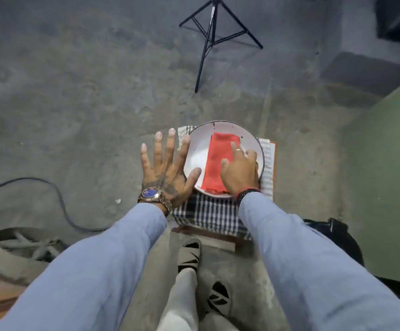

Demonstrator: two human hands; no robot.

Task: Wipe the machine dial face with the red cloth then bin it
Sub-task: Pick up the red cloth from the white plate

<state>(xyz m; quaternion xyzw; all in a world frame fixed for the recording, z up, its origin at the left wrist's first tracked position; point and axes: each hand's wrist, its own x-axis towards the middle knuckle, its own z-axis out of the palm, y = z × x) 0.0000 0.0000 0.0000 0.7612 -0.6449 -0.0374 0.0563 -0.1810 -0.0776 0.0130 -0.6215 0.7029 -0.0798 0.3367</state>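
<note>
Resting on red cloth [218,161] in bowl [199,154]: right hand [239,173].

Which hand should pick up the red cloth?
The right hand. It already rests on the cloth in the white bowl. The left hand is spread flat at the bowl's edge, only its thumb reaching inside.

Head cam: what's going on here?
A person stands over a white bowl that sits on a checked cloth. A folded red cloth lies in the bowl. The right hand rests on its near edge, apparently about to pick it up, though no firm grip shows. The left hand is spread flat beside the bowl, thumb at its rim. No machine dial or bin is in view.
</note>
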